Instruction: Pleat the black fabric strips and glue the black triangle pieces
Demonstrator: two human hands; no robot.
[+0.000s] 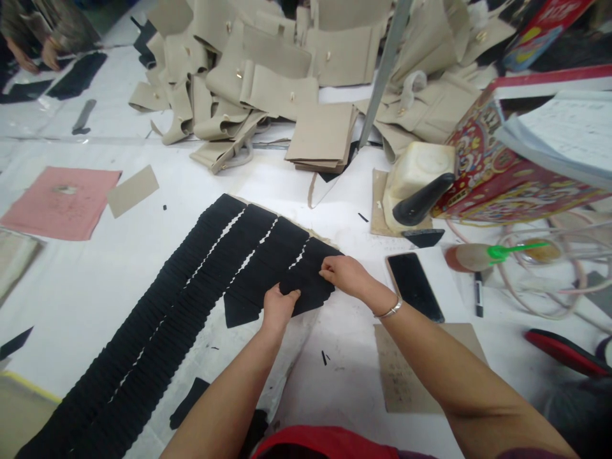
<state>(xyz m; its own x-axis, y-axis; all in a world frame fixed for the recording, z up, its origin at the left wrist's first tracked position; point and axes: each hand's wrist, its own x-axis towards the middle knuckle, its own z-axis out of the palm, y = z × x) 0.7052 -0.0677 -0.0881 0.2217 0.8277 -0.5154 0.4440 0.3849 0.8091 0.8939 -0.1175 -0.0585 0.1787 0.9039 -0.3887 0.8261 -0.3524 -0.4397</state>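
Rows of overlapping black pieces (191, 280) run diagonally across the white table, from the lower left to the centre. At their right end my left hand (280, 306) rests on the near edge of a black piece, thumb and fingers closed on it. My right hand (342, 274), with a silver bracelet at the wrist, pinches at the right edge of the same end; its fingertips are bent together, and what they hold is too small to make out. One black piece (240, 310) sticks out below the rows, left of my left hand.
Beige leather parts (277, 83) are heaped at the back. To the right are a white container (421, 166), a phone (415, 285), a bottle (471, 257) and a red patterned box (482, 159). Another person's hands (41, 56) show at the upper left.
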